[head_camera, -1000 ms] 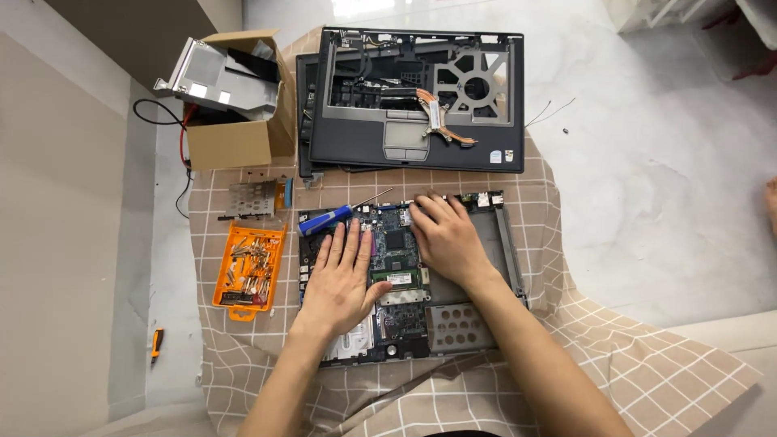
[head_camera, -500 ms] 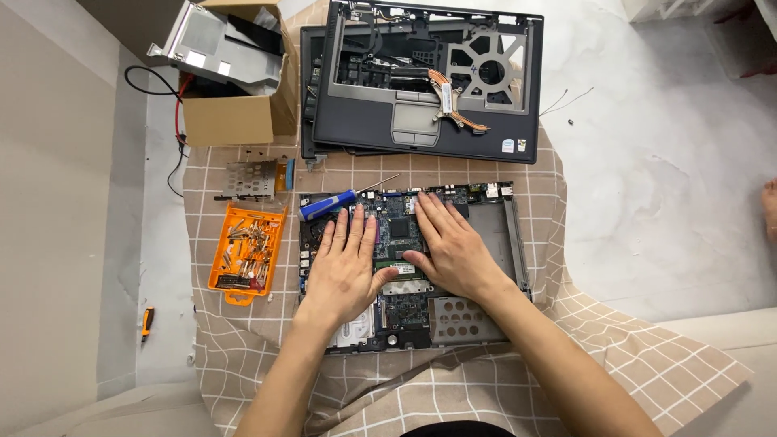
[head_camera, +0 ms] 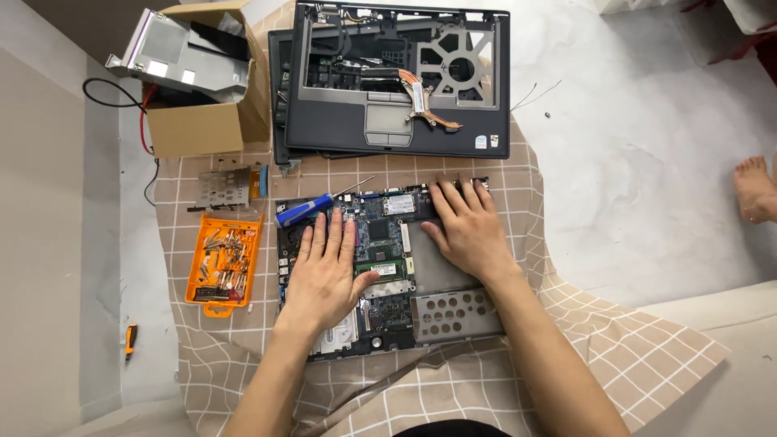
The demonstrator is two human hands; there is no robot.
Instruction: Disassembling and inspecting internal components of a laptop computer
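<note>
We see the left hand [head_camera: 324, 275] and right hand [head_camera: 463, 231] lying flat, fingers spread, grasping nothing, on the opened laptop base [head_camera: 388, 271]. It sits on the checked cloth [head_camera: 615, 340], a blue screwdriver [head_camera: 303, 211] touching its top-left corner.

My left hand [head_camera: 324, 271] and right hand [head_camera: 465, 231] lie flat on the laptop base [head_camera: 388, 267], which sits on the cloth [head_camera: 607, 340]. A screwdriver [head_camera: 312, 208] rests on its far-left corner, the bit tray [head_camera: 222, 263] to its left, the laptop shell [head_camera: 396, 81] behind, the box [head_camera: 206, 121] left of that
</note>
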